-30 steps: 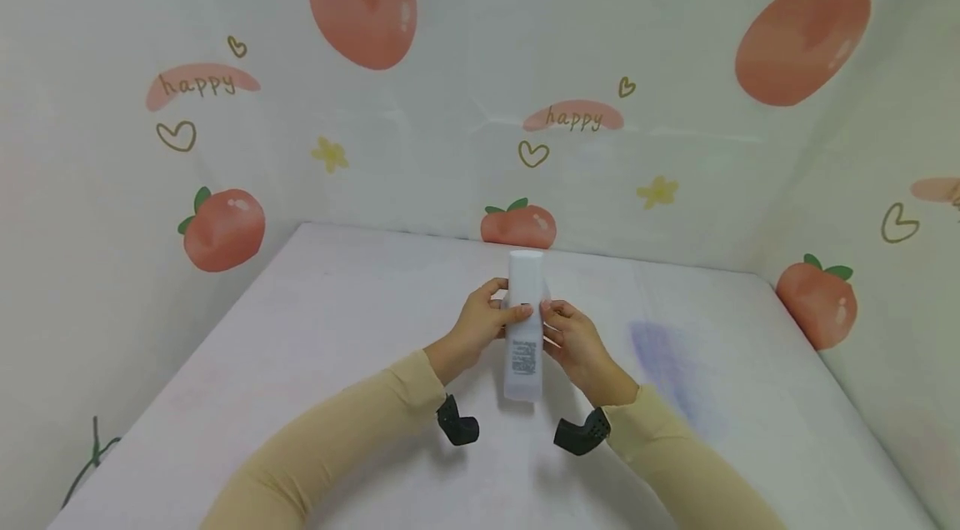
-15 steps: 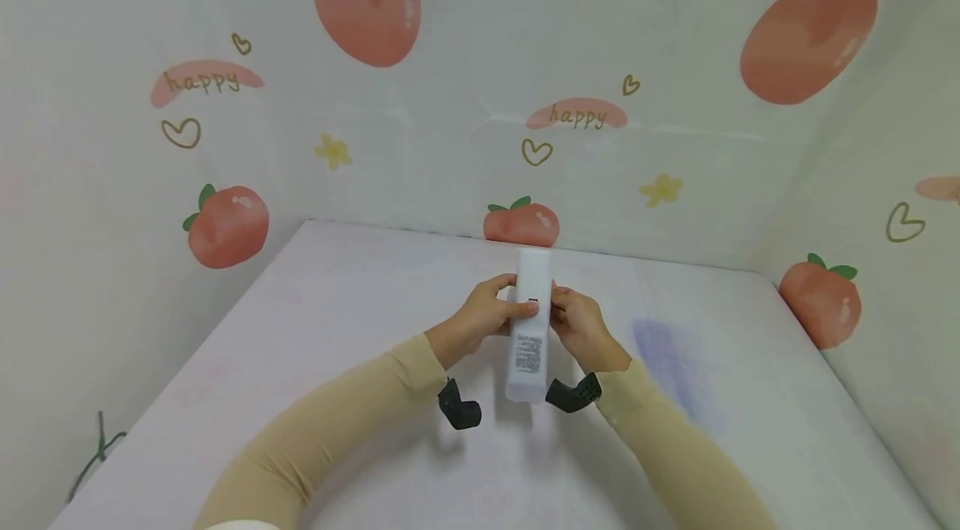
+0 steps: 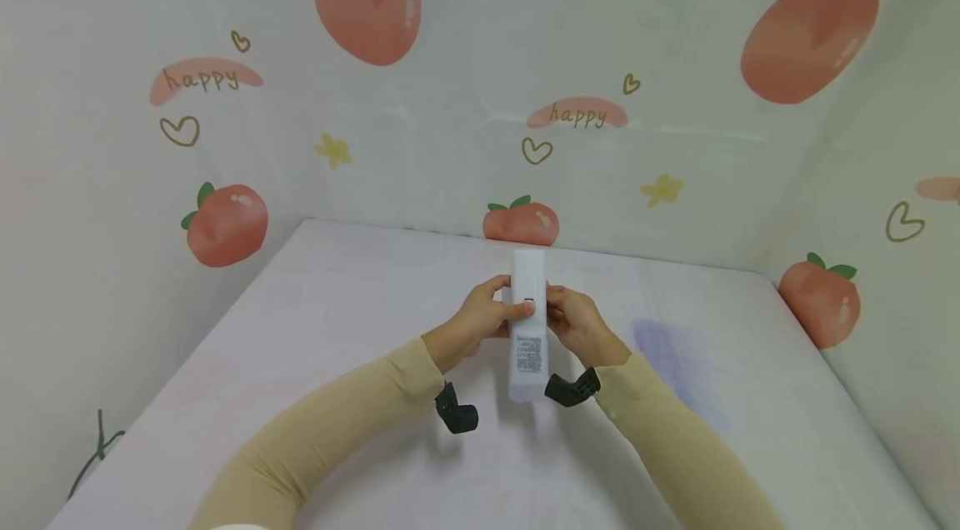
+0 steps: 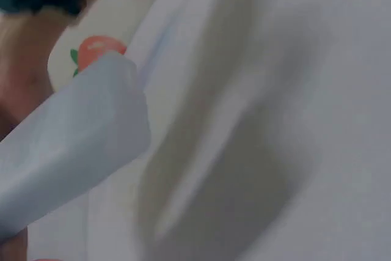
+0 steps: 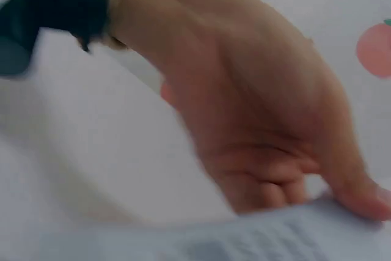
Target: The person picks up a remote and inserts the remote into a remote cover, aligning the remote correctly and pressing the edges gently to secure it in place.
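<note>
A long white box-shaped container [image 3: 529, 355] with small dark print on its lower face is held up over the table, its long side running away from me. My left hand [image 3: 478, 318] grips it from the left, thumb across the front face and fingers behind. My right hand [image 3: 587, 325] is at its right side; in the right wrist view the thumb [image 5: 357, 194] lies at the container's edge with the other fingers curled behind. The left wrist view shows the container's plain squared end [image 4: 125, 111]. Its back is hidden.
A white-covered table [image 3: 360, 288] with a faint purple stain [image 3: 667, 355] lies below. Behind it hangs a white curtain [image 3: 465, 47] printed with fruit and "happy". Black wrist cameras [image 3: 572, 388] stick out under both wrists. A green cord [image 3: 97, 451] is at the left.
My right hand has shifted slightly up and in against the container, and its wrist camera came nearer the container. The container moved a little right, then back. The left hand keeps its grip.
</note>
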Tool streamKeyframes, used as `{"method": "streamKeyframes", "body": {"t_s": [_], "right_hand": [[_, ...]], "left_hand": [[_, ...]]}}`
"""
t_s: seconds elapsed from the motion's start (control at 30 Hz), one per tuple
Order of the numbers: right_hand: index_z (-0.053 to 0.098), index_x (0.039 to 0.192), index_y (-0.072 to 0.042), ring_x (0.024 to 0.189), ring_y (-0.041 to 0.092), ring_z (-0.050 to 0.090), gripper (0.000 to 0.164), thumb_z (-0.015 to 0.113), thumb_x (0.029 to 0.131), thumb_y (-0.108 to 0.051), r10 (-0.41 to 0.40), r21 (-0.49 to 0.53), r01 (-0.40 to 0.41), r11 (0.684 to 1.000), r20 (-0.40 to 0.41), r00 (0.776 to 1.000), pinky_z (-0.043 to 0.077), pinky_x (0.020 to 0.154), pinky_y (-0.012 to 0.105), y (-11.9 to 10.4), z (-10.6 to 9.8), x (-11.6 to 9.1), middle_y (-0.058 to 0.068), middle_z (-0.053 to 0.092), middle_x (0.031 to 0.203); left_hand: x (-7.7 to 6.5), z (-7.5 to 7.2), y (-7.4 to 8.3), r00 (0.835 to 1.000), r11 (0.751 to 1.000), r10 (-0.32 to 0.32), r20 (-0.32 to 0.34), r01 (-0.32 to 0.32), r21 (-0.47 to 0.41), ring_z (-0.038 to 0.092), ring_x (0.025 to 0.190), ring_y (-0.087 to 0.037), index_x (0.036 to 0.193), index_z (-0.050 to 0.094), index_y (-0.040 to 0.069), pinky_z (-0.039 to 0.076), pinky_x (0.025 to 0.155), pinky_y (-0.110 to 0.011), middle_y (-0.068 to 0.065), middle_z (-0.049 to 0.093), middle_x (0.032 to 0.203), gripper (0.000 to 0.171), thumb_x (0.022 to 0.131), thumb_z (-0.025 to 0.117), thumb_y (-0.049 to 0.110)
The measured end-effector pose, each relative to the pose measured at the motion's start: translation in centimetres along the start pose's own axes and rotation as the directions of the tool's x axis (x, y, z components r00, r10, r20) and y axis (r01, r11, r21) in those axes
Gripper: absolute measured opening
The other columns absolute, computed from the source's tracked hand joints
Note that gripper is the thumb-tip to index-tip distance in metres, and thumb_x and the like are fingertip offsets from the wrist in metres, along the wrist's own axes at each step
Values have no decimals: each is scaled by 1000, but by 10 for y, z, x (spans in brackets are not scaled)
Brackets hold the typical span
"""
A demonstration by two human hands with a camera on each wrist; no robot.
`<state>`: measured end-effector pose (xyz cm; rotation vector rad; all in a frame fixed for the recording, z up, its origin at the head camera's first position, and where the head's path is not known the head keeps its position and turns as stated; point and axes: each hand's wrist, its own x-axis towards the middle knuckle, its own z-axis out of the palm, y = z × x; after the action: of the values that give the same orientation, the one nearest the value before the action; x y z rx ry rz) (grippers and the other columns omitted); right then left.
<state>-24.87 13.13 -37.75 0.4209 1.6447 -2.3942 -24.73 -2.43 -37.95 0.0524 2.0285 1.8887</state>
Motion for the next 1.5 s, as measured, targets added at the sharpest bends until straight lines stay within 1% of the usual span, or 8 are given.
{"method": "streamKeyframes", "body": {"t_s": [0.17, 0.33, 0.47, 0.67, 0.83, 0.97, 1.1, 1.5], "right_hand": [[46, 122, -1, 93, 11, 56, 32, 44, 104, -27, -98, -90, 99, 991, 14, 995, 47, 82, 23, 8, 6, -9, 4, 56, 107], [29, 145, -7, 107, 15, 57, 55, 49, 102, -35, -154, -259, 171, 951, 82, 985, 46, 97, 34, 9, 5, -19, 12, 51, 128], [42, 138, -2, 99, 13, 61, 51, 57, 99, -31, -117, -361, 155, 920, 126, 985, 49, 94, 35, 7, -2, -21, 7, 60, 116], [43, 127, 0, 79, 9, 64, 39, 54, 100, -26, -95, -257, 118, 959, 101, 990, 53, 71, 25, 3, -13, -22, -2, 59, 94], [43, 128, 3, 78, 8, 65, 41, 54, 100, -25, -113, -238, 136, 962, 108, 988, 53, 70, 23, 2, -16, -20, -3, 60, 93], [42, 136, 4, 83, 8, 64, 48, 59, 98, -20, -117, -297, 152, 943, 133, 984, 53, 74, 25, 2, -15, -20, -2, 64, 99], [40, 139, 5, 85, 10, 64, 53, 60, 96, -19, -138, -355, 184, 917, 153, 979, 53, 76, 28, 1, -14, -22, 3, 66, 105], [40, 135, 5, 87, 15, 65, 45, 56, 99, -17, -156, -449, 232, 863, 200, 967, 55, 84, 42, 2, -7, -25, 17, 61, 114]], "left_hand": [[3, -2, 3, 998, 998, 37, -47, -39, -47, 64, 95, -23, 132, 50, 13, 57, 85, -41, -17, 61, 116, 53, 85, 75, 15], [1, -3, 2, 997, 998, 48, -60, -50, -27, 66, 95, -25, 129, 52, 11, 57, 84, -43, -17, 63, 114, 52, 83, 77, 13], [-2, 0, -2, 999, 999, 44, 1, -44, -8, 66, 97, -25, 131, 49, 10, 56, 85, -44, -18, 64, 116, 54, 84, 76, 16], [-4, 2, -10, 999, 989, 38, -5, -38, -146, 64, 104, -27, 140, 40, 8, 53, 93, -43, -22, 59, 123, 55, 93, 66, 16], [-4, 4, -16, 1000, 985, 28, -4, -29, -171, 64, 93, -19, 119, 58, -3, 55, 89, -38, -13, 63, 110, 33, 95, 63, 19], [-3, 7, -20, 997, 975, 27, -67, -41, -220, 63, 81, -13, 93, 63, 3, 57, 81, -33, -2, 62, 90, 14, 92, 67, 17], [-4, 11, -19, 991, 958, 16, -133, -53, -282, 60, 76, -11, 78, 61, 8, 56, 76, -26, 0, 61, 82, 16, 90, 69, 15], [2, 12, -6, 969, 937, -63, -241, -26, -347, 58, 71, -12, 89, 65, -2, 52, 68, -21, -2, 61, 80, 11, 90, 68, 9]]}}
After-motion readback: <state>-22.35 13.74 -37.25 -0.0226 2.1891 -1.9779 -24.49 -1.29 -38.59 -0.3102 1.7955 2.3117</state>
